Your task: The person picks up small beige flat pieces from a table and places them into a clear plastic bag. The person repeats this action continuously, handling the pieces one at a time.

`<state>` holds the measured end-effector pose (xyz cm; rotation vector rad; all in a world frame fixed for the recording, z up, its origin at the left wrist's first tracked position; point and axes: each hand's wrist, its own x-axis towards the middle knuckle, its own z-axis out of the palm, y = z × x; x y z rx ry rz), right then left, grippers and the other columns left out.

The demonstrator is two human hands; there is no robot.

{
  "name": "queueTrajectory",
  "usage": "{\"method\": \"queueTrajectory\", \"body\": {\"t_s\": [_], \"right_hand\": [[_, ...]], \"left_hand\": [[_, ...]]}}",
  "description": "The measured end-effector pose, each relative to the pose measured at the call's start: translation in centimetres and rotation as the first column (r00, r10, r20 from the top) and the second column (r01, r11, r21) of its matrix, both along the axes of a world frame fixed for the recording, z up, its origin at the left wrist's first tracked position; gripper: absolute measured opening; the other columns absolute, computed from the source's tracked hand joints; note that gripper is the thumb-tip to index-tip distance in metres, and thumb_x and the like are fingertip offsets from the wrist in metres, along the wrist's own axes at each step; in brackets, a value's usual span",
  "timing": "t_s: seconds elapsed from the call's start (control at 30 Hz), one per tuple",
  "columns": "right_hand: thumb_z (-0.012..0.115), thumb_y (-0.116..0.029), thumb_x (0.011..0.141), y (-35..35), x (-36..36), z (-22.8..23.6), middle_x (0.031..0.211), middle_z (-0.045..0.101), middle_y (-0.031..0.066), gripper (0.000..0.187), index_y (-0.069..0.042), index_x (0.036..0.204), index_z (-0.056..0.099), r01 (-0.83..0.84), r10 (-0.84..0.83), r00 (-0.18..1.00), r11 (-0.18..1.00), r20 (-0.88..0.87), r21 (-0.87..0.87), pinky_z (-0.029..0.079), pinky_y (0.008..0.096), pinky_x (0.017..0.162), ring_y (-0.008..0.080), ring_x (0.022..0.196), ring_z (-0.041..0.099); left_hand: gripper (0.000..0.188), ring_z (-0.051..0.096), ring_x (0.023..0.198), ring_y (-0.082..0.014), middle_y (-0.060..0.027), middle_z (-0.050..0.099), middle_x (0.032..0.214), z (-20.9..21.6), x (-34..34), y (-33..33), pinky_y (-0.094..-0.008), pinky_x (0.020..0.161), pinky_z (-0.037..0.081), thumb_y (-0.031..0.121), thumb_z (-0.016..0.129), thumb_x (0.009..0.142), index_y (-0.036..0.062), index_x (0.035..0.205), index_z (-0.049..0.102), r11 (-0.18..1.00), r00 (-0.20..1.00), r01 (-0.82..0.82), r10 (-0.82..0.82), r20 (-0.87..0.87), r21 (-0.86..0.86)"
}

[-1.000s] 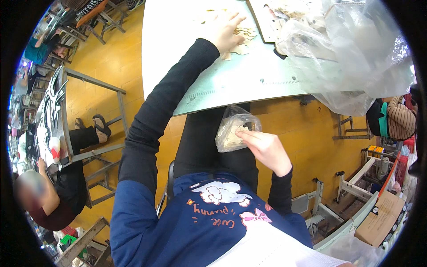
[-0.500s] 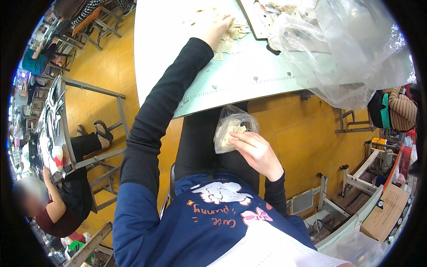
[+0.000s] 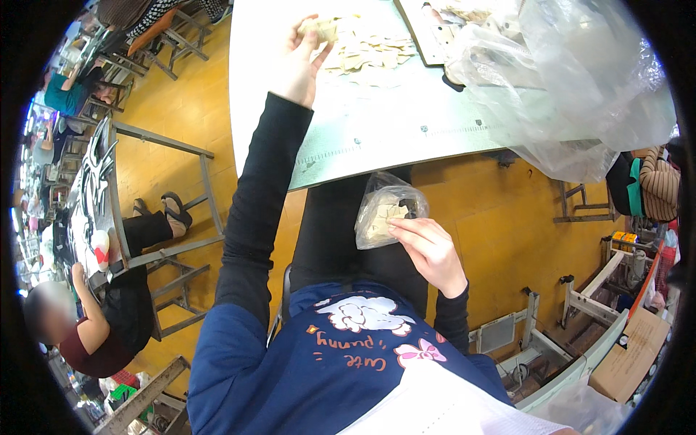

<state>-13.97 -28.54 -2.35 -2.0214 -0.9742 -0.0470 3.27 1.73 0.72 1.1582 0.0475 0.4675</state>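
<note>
My left hand (image 3: pixel 301 61) is raised over the far left part of the pale table, its fingers closed around a small cream piece (image 3: pixel 320 30). Beside it on the tabletop spreads a loose pile of similar thin cream pieces (image 3: pixel 373 54). On my lap rests a clear plastic bag (image 3: pixel 364 210) with more cream pieces (image 3: pixel 380 222) inside, some bearing dark marks. At the near right side of this bag, my right hand (image 3: pixel 429 255) pinches a cream piece at the bag's mouth between thumb and fingertips.
The table's near edge (image 3: pixel 377 165) carries a printed ruler scale. Large clear plastic bags (image 3: pixel 573 80) drape over its right corner, next to a dark-edged board (image 3: pixel 428 36). Metal frames (image 3: pixel 167 145) and a seated co-worker (image 3: pixel 94 326) are at left. A cardboard box (image 3: pixel 629 355) lies at lower right.
My left hand has moved left off the pile, lifting a cream piece and uncovering the pile. The right hand stays by the bag on my lap; the view has shifted slightly.
</note>
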Motion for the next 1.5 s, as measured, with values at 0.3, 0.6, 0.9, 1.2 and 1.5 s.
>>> {"method": "queueTrajectory", "body": {"t_s": [0.3, 0.6, 0.9, 1.2, 1.5], "right_hand": [[0.071, 0.006, 0.081, 3.9, 1.9, 4.3, 0.100, 0.066, 0.0118, 0.034, -0.003, 0.114, 0.071, 0.132, -0.129, 0.991, 0.967, -0.027, 0.216, 0.054, 0.0308, 0.071, 0.0241, 0.083, 0.067], [0.078, 0.000, 0.078, 7.5, 0.3, 3.9, 0.093, 0.060, 0.0081, 0.039, -0.004, 0.116, 0.070, 0.381, -0.357, 0.920, 0.910, -0.159, 0.162, 0.053, 0.0296, 0.064, 0.0191, 0.075, 0.062], [0.082, -0.004, 0.074, 5.0, -1.7, 3.0, 0.100, 0.064, 0.0113, 0.046, -0.003, 0.118, 0.069, 0.306, -0.256, 0.929, 0.938, -0.268, 0.162, 0.056, 0.0331, 0.075, 0.0249, 0.087, 0.066], [0.080, -0.004, 0.075, 2.6, -3.1, 2.9, 0.103, 0.064, 0.0095, 0.046, -0.007, 0.120, 0.071, 0.327, -0.287, 0.890, 0.943, -0.355, 0.056, 0.054, 0.0297, 0.071, 0.0209, 0.085, 0.065], [0.076, 0.001, 0.080, 2.3, -2.4, 2.2, 0.093, 0.066, 0.0089, 0.023, -0.002, 0.102, 0.072, 0.407, -0.313, 0.832, 0.905, -0.458, 0.121, 0.053, 0.0276, 0.068, 0.0180, 0.078, 0.065]], "left_hand": [[0.038, 0.056, 0.115, -0.0332, -0.0242, 0.047, 0.137, -0.2, -12.2, -3.8, -0.0413, 0.101, 0.051, 0.002, 0.042, 0.100, -0.0056, 0.137, 0.042, 0.426, 0.899, 0.279, -0.431, 0.078, -0.861], [0.020, 0.054, 0.093, -0.0183, -0.0059, 0.056, 0.100, -0.5, -19.3, -11.8, -0.0345, 0.086, 0.047, 0.014, 0.047, 0.095, 0.0062, 0.112, 0.053, 0.623, 0.927, 0.153, -0.359, -0.106, -0.767], [0.023, 0.052, 0.088, -0.0120, 0.0006, 0.053, 0.098, -1.2, -20.9, -12.7, -0.0285, 0.080, 0.046, 0.032, 0.044, 0.106, 0.0121, 0.112, 0.052, 0.656, 0.862, 0.219, -0.477, -0.171, -0.723], [0.029, 0.055, 0.107, -0.0161, -0.0069, 0.059, 0.112, -1.5, -23.6, -12.7, -0.0344, 0.097, 0.046, 0.024, 0.049, 0.104, 0.0053, 0.125, 0.052, 0.538, 0.761, 0.220, -0.616, -0.202, -0.813], [0.023, 0.057, 0.113, -0.0129, -0.0064, 0.058, 0.121, -2.1, -23.5, -11.6, -0.0290, 0.105, 0.044, 0.018, 0.056, 0.101, 0.0052, 0.121, 0.055, 0.673, 0.702, 0.237, -0.617, -0.356, -0.701]]}}
